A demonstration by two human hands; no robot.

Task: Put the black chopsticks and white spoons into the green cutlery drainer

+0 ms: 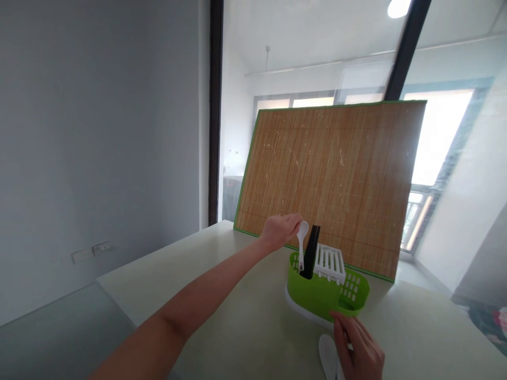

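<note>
My left hand [279, 231] is closed on a white spoon [302, 237] by its bowl end. The spoon's handle points down into the left compartment of a green utensil holder [312, 295] with a white base. Beside the spoon, a black long-handled piece [311, 250] stands upright in the same holder. My right hand [358, 345] is at the holder's front right, thumb and forefinger closed against its lower edge. A white serving spoon [328, 354] lies on the table just left of my right hand, its handle partly hidden.
A white slotted rack [330, 262] with small hooks sits across the holder's middle. Behind it, a bamboo mat board [328, 169] with green edging leans against the glass partition. The pale table [237, 301] extends toward the grey wall [99, 132] at left.
</note>
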